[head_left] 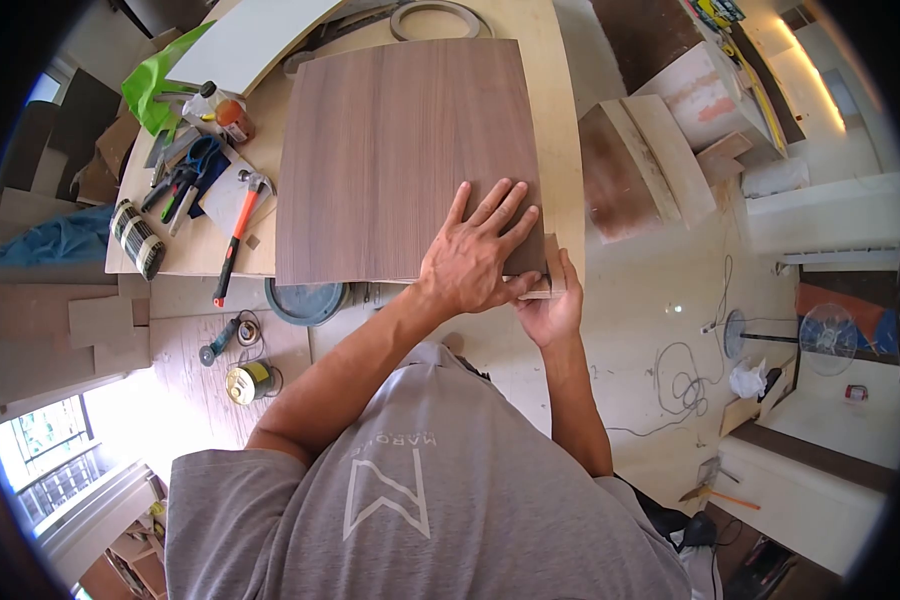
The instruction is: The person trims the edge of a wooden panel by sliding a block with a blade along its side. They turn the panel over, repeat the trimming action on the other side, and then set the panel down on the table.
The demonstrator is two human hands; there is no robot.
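Note:
A brown wood-grain panel (400, 150) lies on the light wooden worktable (560, 150), its near edge close to the table's front. My left hand (480, 245) presses flat on the panel's near right part, fingers spread and thumb at the corner. Just below that corner, my right hand (555, 305) is turned palm up, its fingers bent round a small light wood piece (552, 252) against the panel's edge. Part of this piece is hidden behind the fingers and the panel.
Left of the panel lie a hammer (238, 238), pliers (175, 185), a bottle (234, 120) and a striped roll (138, 240). An edging roll (434, 20) sits at the back. On the floor are a grinder (220, 342), a tin (250, 382), boards (630, 165) and a cable (682, 385).

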